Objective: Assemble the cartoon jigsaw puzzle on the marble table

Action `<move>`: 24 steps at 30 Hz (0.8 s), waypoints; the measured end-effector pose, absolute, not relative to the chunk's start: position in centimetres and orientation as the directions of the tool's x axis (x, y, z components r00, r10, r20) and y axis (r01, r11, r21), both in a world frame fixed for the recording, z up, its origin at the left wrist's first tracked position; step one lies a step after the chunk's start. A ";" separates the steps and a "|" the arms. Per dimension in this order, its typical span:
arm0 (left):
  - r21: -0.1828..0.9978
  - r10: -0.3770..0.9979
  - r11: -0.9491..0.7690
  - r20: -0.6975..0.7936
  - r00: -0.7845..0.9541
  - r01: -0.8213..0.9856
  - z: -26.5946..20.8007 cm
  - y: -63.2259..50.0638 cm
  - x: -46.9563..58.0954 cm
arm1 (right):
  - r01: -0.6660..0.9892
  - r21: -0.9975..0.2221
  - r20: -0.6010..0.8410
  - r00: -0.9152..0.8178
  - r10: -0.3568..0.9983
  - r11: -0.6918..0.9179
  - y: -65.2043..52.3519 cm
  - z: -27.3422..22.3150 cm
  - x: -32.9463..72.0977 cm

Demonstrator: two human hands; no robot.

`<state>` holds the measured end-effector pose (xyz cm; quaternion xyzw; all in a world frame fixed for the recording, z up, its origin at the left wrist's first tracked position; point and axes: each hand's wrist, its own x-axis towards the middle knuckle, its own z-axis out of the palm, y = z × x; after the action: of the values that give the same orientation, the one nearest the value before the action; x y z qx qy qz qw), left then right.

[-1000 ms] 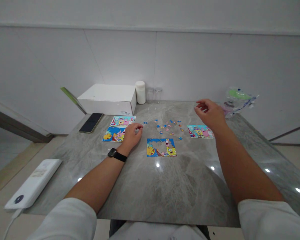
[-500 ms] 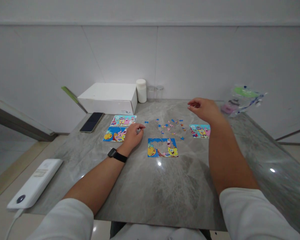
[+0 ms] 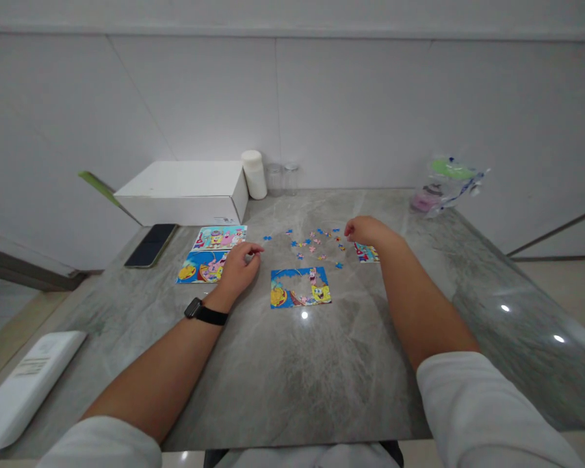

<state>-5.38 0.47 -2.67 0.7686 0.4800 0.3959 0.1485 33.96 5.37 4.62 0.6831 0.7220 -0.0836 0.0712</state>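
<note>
My left hand (image 3: pixel 240 268), with a black watch on its wrist, rests at the right edge of the lower blue picture sheet (image 3: pixel 195 268). Its thumb and index finger are a little apart, with nothing visible between them. Over the right side of the loose jigsaw pieces (image 3: pixel 312 249) is my right hand (image 3: pixel 366 231), fingers drawn together and pointing down-left; what they hold, if anything, is too small to make out. A partly assembled jigsaw puzzle (image 3: pixel 279 296) lies between my forearms, with a gap in its middle. My right hand partly covers a small picture card (image 3: pixel 368 254).
At the back left stand a white box (image 3: pixel 182 182), a white bottle (image 3: pixel 254 175) and two clear jars (image 3: pixel 290 179). A phone (image 3: pixel 151 246) lies left of the sheets, and a white power bank (image 3: pixel 32 383) nearer me. A plastic bag (image 3: pixel 443 185) sits at the back right.
My right hand has come down and toward me, from above the far part of the table to the loose pieces. My left hand stays by the sheets. The whole view has shifted slightly.
</note>
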 end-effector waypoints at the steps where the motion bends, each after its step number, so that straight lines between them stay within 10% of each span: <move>1: 0.608 0.856 -0.494 0.464 0.226 0.622 -2.6 0.5 -5.4 | 0.999 -0.013 -0.249 -0.054 0.967 0.053 5.5 4.3 33.8; 24: 0.587 0.840 -0.523 0.477 0.258 0.617 -2.5 0.3 -5.2 | 0.987 -0.110 -0.187 -0.140 0.972 0.121 5.8 1.8 32.5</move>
<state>-5.18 0.28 -2.54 0.7801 0.4671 0.3912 0.1423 32.53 5.75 1.85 0.6549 0.7478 -0.1037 0.0345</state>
